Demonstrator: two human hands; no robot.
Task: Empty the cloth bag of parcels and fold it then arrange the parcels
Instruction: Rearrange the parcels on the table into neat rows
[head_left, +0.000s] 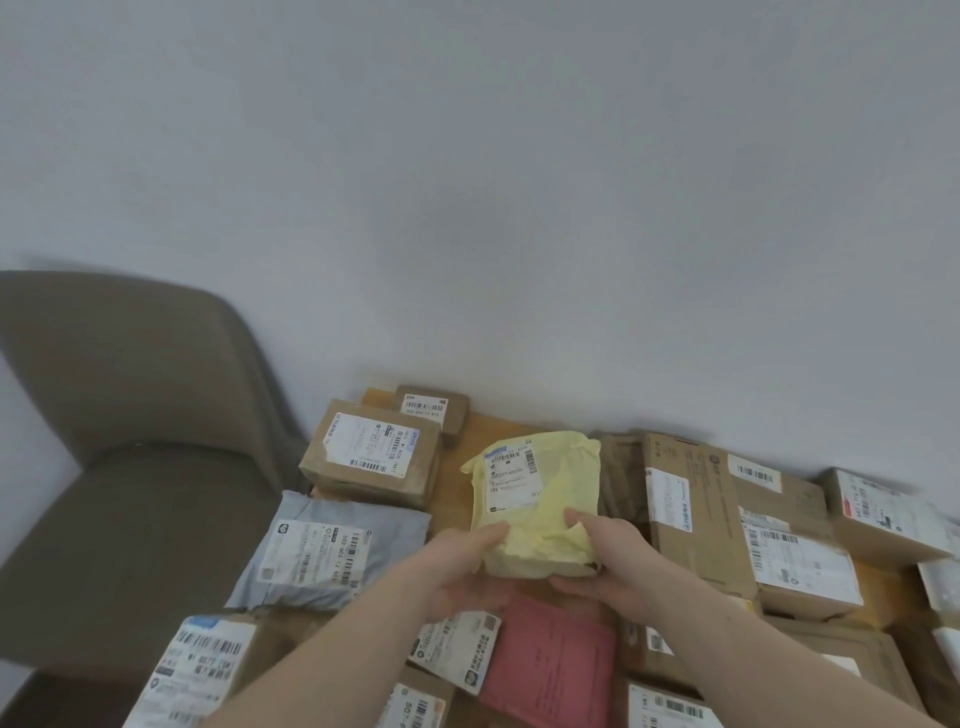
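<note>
a brown padded chair (130, 467) (left side) stands against the plain grey wall (519, 182)

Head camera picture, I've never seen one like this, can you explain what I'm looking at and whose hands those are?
There is no machine here. The one picture comes from a wide-angle camera worn on a person's head, looking forward and down. The left hand and right hand are that person's own, and together they hold a yellow wrapped parcel. Below lies a wooden table crowded with labelled parcels: cardboard boxes, a grey mailer bag and a pink envelope. A brown chair stands at the left.
</note>
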